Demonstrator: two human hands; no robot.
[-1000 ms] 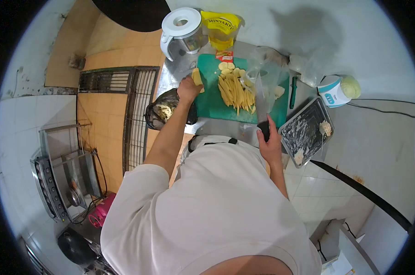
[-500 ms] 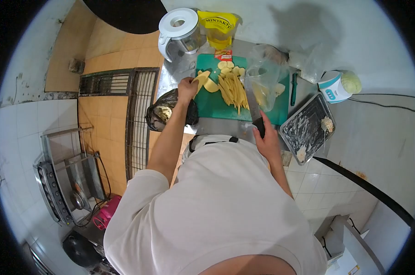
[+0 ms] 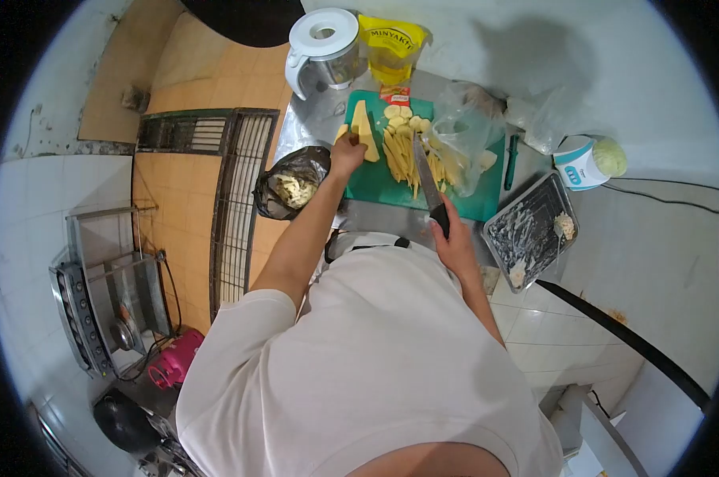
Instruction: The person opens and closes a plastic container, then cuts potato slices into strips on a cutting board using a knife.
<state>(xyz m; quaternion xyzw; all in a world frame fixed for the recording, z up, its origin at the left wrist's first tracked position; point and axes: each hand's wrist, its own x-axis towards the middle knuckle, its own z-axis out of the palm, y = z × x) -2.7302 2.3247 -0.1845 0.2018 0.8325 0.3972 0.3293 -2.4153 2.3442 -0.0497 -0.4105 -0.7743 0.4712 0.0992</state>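
My right hand (image 3: pixel 453 241) is wrapped round the black handle of a kitchen knife (image 3: pixel 426 175), its blade pointing away from me over a heap of pale yellow potato sticks (image 3: pixel 398 159). On the left part of the green cutting board (image 3: pixel 385 191), my left hand (image 3: pixel 347 154) has its fingers closed at the edge of flat potato slices (image 3: pixel 363 127). Its fingertips partly cover them. Small round end pieces (image 3: pixel 398 116) lie beyond the sticks. A clear plastic bag (image 3: pixel 464 131) rests on the board's right side, with pale pieces under or in it.
A black plastic bag with peelings (image 3: pixel 294 191) sits left of the board. Behind stand a white-lidded jug (image 3: pixel 324 40) and a yellow oil pouch (image 3: pixel 391 48). To the right are a green-handled tool (image 3: pixel 511 162), a smeared metal tray (image 3: pixel 526 230) and a white-and-blue kitchen scale (image 3: pixel 575 163).
My left hand has moved right and nearer to me, and the slices beside it now lie lengthwise. The knife has shifted left, from beside the sticks to over them.
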